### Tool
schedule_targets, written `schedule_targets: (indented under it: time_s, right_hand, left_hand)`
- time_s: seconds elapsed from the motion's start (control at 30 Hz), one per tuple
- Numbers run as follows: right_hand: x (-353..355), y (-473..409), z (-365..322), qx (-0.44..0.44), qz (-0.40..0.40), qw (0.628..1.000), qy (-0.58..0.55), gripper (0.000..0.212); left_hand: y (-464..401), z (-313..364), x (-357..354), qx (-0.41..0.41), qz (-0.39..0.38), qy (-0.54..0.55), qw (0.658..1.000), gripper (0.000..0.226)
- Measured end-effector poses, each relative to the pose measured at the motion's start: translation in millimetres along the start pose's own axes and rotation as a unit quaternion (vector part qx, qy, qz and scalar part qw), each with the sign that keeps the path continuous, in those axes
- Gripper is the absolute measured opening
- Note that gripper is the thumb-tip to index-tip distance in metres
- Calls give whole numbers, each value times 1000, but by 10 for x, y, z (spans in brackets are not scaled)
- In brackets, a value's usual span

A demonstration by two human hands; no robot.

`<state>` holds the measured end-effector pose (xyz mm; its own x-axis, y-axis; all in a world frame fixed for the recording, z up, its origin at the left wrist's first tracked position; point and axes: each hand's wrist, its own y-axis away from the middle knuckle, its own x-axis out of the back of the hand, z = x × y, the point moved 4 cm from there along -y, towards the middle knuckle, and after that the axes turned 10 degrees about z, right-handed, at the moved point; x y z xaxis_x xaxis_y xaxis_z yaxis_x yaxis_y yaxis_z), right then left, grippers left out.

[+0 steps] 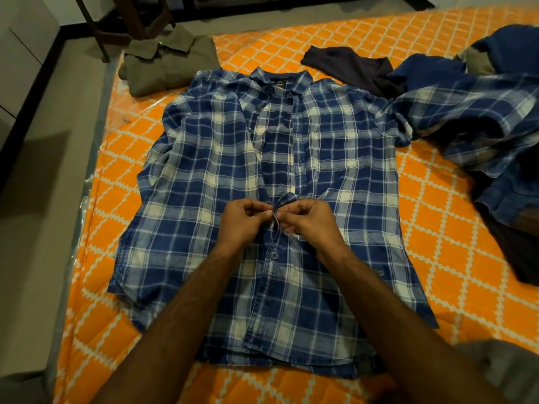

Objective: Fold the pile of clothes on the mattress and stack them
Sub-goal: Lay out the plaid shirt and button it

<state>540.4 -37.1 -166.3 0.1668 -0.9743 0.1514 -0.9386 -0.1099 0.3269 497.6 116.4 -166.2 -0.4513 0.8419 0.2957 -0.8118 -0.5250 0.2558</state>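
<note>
From the head camera, a blue and white plaid shirt (pixel 262 176) lies spread flat, front up, across the middle of the frame on the orange mattress (pixel 437 258), collar toward the top and hem toward the bottom. Its front placket is partly open above the hands; one button shows fastened just below them. The left hand (pixel 242 223) and the right hand (pixel 309 221) meet at the centre of the frame, each with fingers curled, pinching the placket edges together at a small raised fold of cloth.

In the upper left of the frame a folded olive shirt (pixel 169 65) sits on the mattress corner, apart from the plaid one. A dark garment (pixel 350 65) lies at upper centre-right. At the right edge a loose pile of clothes (pixel 490 135), blue plaid and denim-coloured, touches the plaid shirt's sleeve.
</note>
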Motion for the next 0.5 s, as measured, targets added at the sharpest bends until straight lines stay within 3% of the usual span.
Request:
schedule_targets:
  time_s: [0.5]
  right_hand:
    - [-76,-29,74,18,27,997,77,12]
  left_hand:
    - [33,2,12,-36,14,-19,999,12]
